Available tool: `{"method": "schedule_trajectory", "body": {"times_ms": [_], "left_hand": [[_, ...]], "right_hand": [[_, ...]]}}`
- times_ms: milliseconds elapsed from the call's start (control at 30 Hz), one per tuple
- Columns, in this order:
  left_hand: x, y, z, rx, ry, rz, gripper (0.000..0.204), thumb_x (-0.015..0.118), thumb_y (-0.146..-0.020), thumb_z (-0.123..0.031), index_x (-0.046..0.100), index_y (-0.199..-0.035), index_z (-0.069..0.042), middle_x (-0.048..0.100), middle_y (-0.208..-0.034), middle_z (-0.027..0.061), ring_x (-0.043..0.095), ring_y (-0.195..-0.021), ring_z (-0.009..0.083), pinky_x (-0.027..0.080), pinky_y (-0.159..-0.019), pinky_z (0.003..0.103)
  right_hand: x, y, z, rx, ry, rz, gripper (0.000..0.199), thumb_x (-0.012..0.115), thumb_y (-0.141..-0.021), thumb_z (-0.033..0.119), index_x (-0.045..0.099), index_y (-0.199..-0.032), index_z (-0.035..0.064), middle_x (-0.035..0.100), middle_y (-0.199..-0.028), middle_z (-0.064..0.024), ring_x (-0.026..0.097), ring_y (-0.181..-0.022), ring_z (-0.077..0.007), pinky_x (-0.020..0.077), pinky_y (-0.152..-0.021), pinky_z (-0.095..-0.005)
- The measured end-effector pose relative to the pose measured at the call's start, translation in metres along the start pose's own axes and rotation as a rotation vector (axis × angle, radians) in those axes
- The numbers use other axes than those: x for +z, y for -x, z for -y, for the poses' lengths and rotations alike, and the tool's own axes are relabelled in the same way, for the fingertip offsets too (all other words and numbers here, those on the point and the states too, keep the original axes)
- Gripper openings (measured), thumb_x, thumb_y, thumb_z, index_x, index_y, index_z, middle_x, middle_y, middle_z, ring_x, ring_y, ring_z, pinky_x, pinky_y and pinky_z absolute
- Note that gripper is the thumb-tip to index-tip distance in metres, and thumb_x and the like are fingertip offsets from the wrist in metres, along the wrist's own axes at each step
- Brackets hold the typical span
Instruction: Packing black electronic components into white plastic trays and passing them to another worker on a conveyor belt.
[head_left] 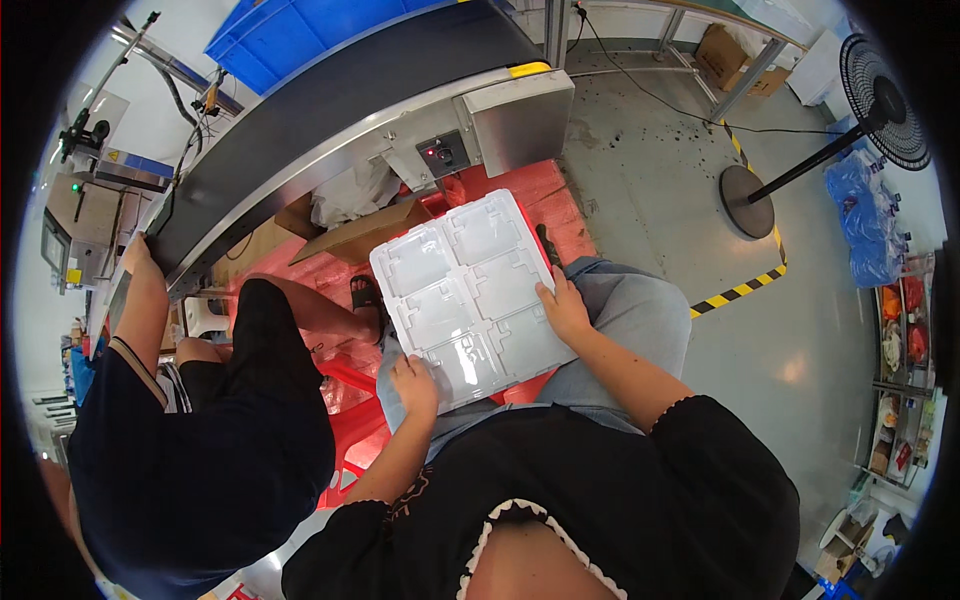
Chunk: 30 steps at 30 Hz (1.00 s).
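Note:
A white plastic tray (470,290) with several shallow moulded compartments lies tilted across my lap, facing up. Its lower left edge is held by my left hand (414,384), whose fingers curl over the rim. On the opposite side, my right hand (566,308) grips the right edge, fingertips on the top face. The undersides of both grips are hidden. Something red shows along the tray's far right edge; whether it belongs to the tray I cannot tell.
A dark conveyor belt (330,100) with a control box (442,154) runs ahead of me; a blue crate (300,40) stands behind it. An open cardboard box (365,232) sits beneath. Close at my left, a co-worker (200,440) reaches to the belt. A fan (752,202) stands right.

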<state>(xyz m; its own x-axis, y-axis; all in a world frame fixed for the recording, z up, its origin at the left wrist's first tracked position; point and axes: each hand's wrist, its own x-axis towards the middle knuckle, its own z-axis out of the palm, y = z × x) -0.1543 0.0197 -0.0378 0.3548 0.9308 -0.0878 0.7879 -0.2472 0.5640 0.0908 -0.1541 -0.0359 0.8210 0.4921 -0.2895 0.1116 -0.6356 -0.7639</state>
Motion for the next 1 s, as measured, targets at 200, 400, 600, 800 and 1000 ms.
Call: {"method": "schedule_trajectory", "body": {"times_ms": [200,400,600,800,1000], "left_hand": [[0.007,-0.023,-0.006,0.252,-0.141,-0.006,0.04,0.039,-0.093,-0.024,0.047,-0.117,0.007,0.05,-0.114,0.026,0.046,-0.104,0.04,0.038,-0.09,0.045],[0.012,-0.045,-0.011,0.151,0.347,0.08,0.052,0.028,-0.097,-0.036,0.043,-0.124,0.005,0.05,-0.121,0.0254,0.047,-0.112,0.0365,0.036,-0.095,0.038],[0.003,-0.041,-0.028,0.103,0.404,0.11,0.046,0.032,-0.096,-0.03,0.043,-0.124,0.004,0.049,-0.119,0.0274,0.047,-0.11,0.0402,0.036,-0.095,0.041],[0.012,-0.042,-0.012,0.109,0.327,0.034,0.047,0.032,-0.095,-0.032,0.043,-0.124,0.002,0.049,-0.117,0.0289,0.047,-0.109,0.042,0.036,-0.095,0.042],[0.012,-0.036,-0.022,0.077,0.287,0.04,0.047,0.032,-0.094,-0.032,0.04,-0.126,0.001,0.046,-0.12,0.0292,0.043,-0.111,0.043,0.035,-0.095,0.045]], "right_hand": [[-0.002,0.003,0.004,-0.047,0.089,-0.041,0.067,0.043,-0.089,0.047,0.03,-0.134,-0.0005,0.048,-0.115,-0.0268,0.046,-0.108,-0.0416,0.0384,-0.091,-0.0466],[-0.001,0.001,0.006,-0.039,0.066,-0.033,0.065,0.042,-0.09,0.047,0.031,-0.132,-0.001,0.05,-0.113,-0.0278,0.048,-0.106,-0.0417,0.0385,-0.091,-0.0462],[-0.003,0.001,0.007,-0.061,0.07,-0.068,0.063,0.044,-0.09,0.044,0.033,-0.131,-0.0021,0.051,-0.11,-0.0293,0.049,-0.103,-0.0427,0.0389,-0.09,-0.0462],[0.0,0.002,0.004,-0.12,0.064,-0.095,0.062,0.046,-0.089,0.042,0.036,-0.129,-0.0051,0.05,-0.113,-0.0318,0.05,-0.104,-0.0443,0.04,-0.09,-0.0449],[-0.004,0.004,0.003,-0.096,0.067,-0.077,0.064,0.046,-0.089,0.044,0.036,-0.129,-0.0055,0.049,-0.115,-0.0319,0.05,-0.106,-0.0438,0.0403,-0.09,-0.0442]]}}
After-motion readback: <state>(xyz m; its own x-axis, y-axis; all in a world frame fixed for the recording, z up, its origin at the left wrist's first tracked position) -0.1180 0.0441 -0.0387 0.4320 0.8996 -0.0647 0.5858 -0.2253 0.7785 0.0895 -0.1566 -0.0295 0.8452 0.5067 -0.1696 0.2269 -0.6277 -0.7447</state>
